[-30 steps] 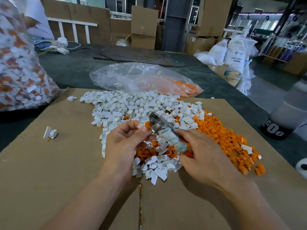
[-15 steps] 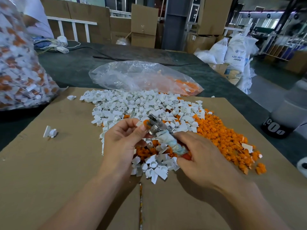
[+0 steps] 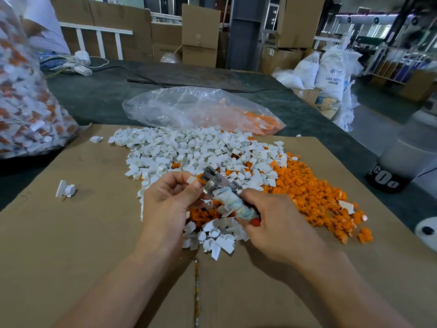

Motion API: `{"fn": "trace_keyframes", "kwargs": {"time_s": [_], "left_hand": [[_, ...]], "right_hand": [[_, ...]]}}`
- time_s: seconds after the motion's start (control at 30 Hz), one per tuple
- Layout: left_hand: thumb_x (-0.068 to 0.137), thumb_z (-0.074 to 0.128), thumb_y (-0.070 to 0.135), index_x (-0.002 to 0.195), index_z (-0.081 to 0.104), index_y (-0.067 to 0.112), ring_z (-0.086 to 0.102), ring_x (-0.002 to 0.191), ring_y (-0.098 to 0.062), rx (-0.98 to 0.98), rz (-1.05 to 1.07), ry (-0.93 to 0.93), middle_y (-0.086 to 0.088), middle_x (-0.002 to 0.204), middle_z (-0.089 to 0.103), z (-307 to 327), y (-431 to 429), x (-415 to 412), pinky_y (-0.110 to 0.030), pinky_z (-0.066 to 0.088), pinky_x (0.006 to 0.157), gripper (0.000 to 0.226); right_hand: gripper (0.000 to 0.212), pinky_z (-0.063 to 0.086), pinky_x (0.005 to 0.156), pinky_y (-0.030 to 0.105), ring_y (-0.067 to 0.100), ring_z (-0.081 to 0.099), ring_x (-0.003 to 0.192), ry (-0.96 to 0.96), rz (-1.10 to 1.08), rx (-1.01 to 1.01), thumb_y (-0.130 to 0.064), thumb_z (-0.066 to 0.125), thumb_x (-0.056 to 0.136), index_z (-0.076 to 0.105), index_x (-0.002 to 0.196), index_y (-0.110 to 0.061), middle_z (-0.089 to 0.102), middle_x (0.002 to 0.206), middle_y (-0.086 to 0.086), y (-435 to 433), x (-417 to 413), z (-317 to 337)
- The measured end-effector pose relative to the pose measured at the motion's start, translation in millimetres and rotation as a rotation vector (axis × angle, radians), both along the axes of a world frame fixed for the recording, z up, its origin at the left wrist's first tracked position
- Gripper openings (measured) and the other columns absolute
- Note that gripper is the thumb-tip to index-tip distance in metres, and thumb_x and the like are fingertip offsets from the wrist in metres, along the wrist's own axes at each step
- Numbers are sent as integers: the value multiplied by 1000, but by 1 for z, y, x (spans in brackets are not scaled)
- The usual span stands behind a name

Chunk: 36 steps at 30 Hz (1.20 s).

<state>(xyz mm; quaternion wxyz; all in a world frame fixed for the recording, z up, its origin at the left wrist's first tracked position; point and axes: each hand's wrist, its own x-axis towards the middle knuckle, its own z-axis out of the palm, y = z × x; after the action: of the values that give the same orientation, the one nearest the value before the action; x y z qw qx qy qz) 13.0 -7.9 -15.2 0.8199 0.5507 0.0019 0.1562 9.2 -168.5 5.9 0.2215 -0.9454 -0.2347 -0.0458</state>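
Tool (image 3: 214,183) edges left; left hand (image 3: 169,201) pinches cap (image 3: 192,179).

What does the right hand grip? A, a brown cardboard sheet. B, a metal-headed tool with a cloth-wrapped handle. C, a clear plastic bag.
B: the right hand curls round the metal-headed tool at its cloth-wrapped handle, the head meeting a small white plastic part pinched by the left hand.

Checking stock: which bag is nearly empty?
The clear bag lying flat behind the white pile, holding few orange pieces; the left bag is stuffed full.
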Motion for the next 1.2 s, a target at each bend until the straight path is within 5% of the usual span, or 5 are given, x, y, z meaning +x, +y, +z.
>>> {"fn": "trace_keyframes", "kwargs": {"time_s": [0.37,0.53,0.9,1.1,1.2], "left_hand": [[75,60,-3,67,57,8,60,49,-10,-30,15,40,1,53,62,1,2,0,-19,50,46,14],[64,61,10,71,56,7,64,52,-11,-171,-44,66,-1,57,65,5,3,-1,-18,50,47,9],[97,47,23,78,51,10,66,53,-6,-577,182,291,0,56,68,9,38,17,-14,47,43,23],[84,62,14,64,46,16,43,29,-6,-32,473,365,9,35,48,7,69,25,-12,28,31,26],[73,66,8,52,38,17,35,38,-15,241,568,370,7,34,42,4,83,24,-21,26,41,36]], "right_hand": [[5,31,50,27,12,45,59,-75,-19,-1,-14,56,79,52,81,-16,48,64,-5,1,-1,-3],[27,36,61,18,9,45,75,-187,-100,26,-24,65,76,57,101,-21,50,83,-9,-9,7,-5],[53,28,69,25,20,52,102,-164,-556,-63,-45,66,77,54,123,-20,58,114,3,-58,38,-7],[67,40,82,33,24,51,111,-87,-610,-137,-52,67,73,50,128,-19,56,122,5,-67,44,-7],[68,40,85,34,24,50,113,-54,-626,-154,-52,68,73,48,130,-19,54,125,5,-68,44,-7]]}}
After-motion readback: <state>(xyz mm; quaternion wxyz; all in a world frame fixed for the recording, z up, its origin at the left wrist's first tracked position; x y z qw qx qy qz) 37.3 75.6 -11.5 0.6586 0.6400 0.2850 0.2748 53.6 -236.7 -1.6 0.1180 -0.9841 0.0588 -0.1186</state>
